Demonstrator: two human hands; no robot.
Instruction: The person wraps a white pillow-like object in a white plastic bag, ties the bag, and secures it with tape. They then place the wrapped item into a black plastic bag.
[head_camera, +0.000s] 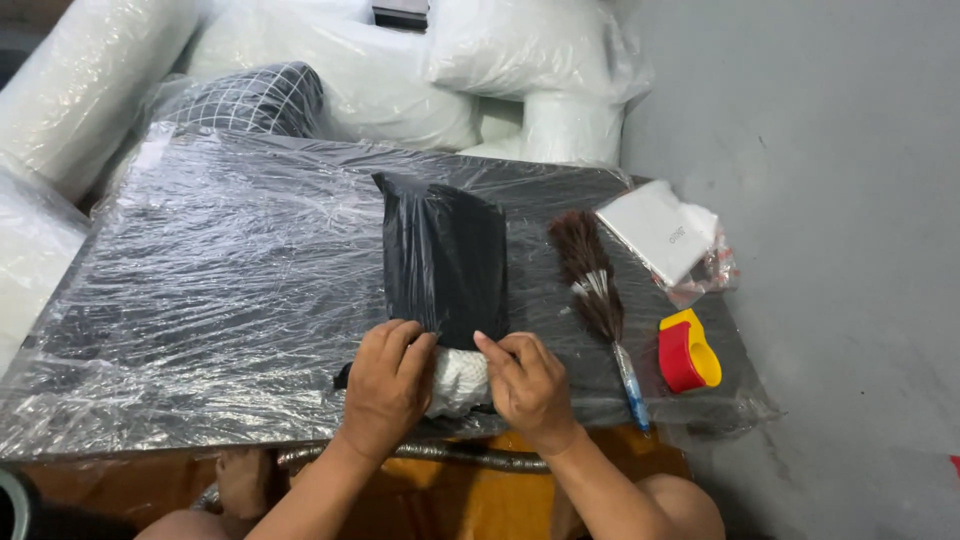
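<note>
Currently both hands sit at the near edge of the plastic-wrapped table (200, 300) — left hand (388, 385) and right hand (528, 385) each pinching the near end of the black bag (445, 260), where a white netted item (458, 380) shows between them. The bag's long axis runs straight away from the fingers, its far end well beyond them. Equally near, one hand per side; a feather duster (590, 285) lies parallel just to the right.

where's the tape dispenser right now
The tape dispenser lies on the wrapped table's right edge, just right of the brush, below the white packet.
</note>
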